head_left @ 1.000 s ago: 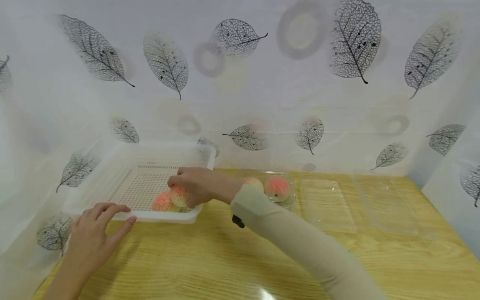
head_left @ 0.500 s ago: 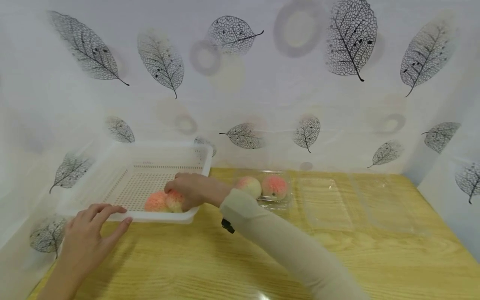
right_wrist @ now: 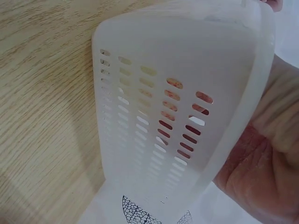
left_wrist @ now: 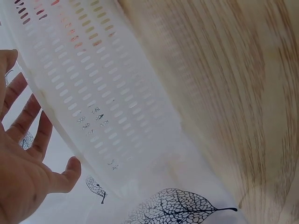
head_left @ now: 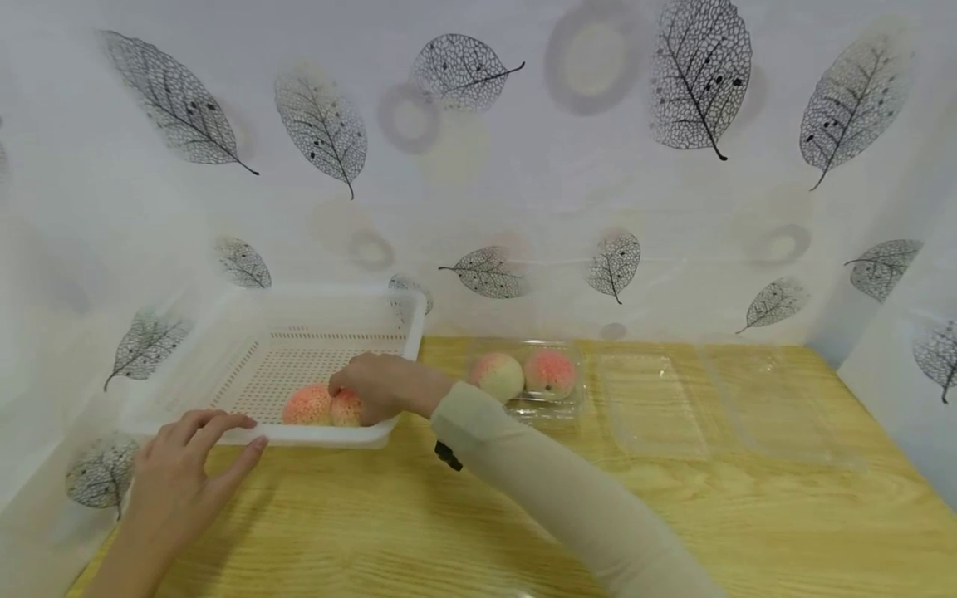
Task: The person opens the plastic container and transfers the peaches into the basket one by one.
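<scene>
A white slotted plastic basket [head_left: 336, 434] stands at the left of the table. My right hand [head_left: 385, 386] reaches over its right end and grips a speckled red-and-yellow peach [head_left: 345, 409] low by the front wall. Beside that one sits a second peach [head_left: 306, 405] in the basket. The right wrist view has the palm [right_wrist: 261, 163] behind the rim, with reddish patches through the slots. At the near left corner my left hand [head_left: 179, 469] has its fingers spread, fingertips at the front rim. The left wrist view shows these fingers [left_wrist: 30, 121] loosely bent along the rim.
Two more peaches, one pale [head_left: 497, 378] and one red [head_left: 551, 374], sit in a clear plastic container [head_left: 546, 409] right of the basket. Further right lie clear plastic trays [head_left: 654, 407] on the wood-grain table [head_left: 419, 515]. A leaf-print curtain [head_left: 553, 191] surrounds the back and sides.
My right hand has lowered the gripped peach further into the basket. The other peach has shifted slightly left. My left hand stays at the rim, while the head view moved a little.
</scene>
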A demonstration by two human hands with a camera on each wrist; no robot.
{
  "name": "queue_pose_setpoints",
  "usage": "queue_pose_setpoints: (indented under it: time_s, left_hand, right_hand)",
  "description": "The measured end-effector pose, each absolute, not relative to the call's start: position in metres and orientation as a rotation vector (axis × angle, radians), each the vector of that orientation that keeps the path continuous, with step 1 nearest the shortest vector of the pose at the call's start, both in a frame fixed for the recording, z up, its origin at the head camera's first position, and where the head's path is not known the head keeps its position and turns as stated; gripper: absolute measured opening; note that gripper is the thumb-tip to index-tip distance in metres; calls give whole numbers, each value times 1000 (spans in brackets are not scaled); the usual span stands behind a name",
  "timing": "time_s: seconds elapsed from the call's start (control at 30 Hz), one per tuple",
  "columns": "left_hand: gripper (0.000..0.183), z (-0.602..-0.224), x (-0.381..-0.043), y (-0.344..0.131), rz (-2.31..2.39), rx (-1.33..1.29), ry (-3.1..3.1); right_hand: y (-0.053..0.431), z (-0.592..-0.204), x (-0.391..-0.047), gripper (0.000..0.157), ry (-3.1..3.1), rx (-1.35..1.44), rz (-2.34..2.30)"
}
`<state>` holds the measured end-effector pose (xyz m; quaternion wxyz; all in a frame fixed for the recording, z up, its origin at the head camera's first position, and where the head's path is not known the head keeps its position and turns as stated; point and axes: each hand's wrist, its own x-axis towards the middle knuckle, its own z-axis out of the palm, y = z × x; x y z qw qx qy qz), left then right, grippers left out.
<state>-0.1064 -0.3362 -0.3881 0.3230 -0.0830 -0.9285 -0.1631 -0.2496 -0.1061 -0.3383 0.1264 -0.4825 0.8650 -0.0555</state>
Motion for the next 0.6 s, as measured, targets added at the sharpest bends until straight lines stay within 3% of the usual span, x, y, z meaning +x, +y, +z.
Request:
queue_pose_setpoints:
  time_s: [0.6]
  left_hand:
    - [26, -389, -107, -337, -427, -214, -2441]
  right_hand:
    - [-109, -340, -248, 50, 2508, -1303, -213]
